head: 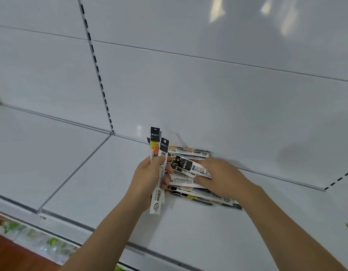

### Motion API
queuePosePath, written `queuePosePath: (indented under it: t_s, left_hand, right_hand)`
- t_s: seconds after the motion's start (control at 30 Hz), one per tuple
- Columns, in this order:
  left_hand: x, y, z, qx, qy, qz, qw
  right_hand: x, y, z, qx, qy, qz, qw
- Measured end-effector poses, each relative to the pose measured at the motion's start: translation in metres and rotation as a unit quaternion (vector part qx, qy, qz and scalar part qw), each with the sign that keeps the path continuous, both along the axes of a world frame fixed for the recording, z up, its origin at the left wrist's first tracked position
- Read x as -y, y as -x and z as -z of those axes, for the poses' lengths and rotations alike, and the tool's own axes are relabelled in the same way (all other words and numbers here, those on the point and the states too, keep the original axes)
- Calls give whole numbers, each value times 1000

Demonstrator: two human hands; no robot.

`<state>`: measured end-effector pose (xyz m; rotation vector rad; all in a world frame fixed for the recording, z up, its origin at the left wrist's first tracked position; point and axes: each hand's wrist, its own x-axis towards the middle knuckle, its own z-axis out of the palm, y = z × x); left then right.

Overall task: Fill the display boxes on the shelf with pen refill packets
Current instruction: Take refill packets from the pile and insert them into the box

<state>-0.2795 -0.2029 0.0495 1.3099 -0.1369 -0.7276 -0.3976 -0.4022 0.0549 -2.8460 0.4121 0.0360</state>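
White metal shelf (91,173) spans the frame below a slotted back panel (208,94). Left hand (149,177) grips upright refill packets (158,169); right hand (218,175) pinches one packet (188,166) over the loose pile (198,194) at centre.

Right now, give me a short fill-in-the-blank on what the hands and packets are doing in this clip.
1. The left hand holds a bundle of packets standing roughly ____.
2. The right hand picks a packet from the pile lying on the white ____.
3. The packets' top ends are coloured ____.
4. The number of display boxes in view is ____.

Missing words: upright; shelf; black; zero
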Motion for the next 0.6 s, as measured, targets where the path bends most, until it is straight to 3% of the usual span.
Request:
queuePosePath:
  t_s: [0.17, 0.33, 0.47, 0.6]
  left_hand:
    - [-3, 4, 1, -1, -20, -1, 1000]
    - [-7, 5, 1, -1, -22, -9, 1000]
    - [-3, 12, -4, 16, -26, -12, 999]
    - [7, 27, -13, 72, -26, -10, 997]
  right_hand:
    - [6, -3, -5, -41, 8, 20, 999]
    - [12, 7, -23, -4, -52, 75, 996]
    - [9, 19, -42, 65, -149, 125, 979]
    - [-13, 29, -46, 162, -284, 139, 935]
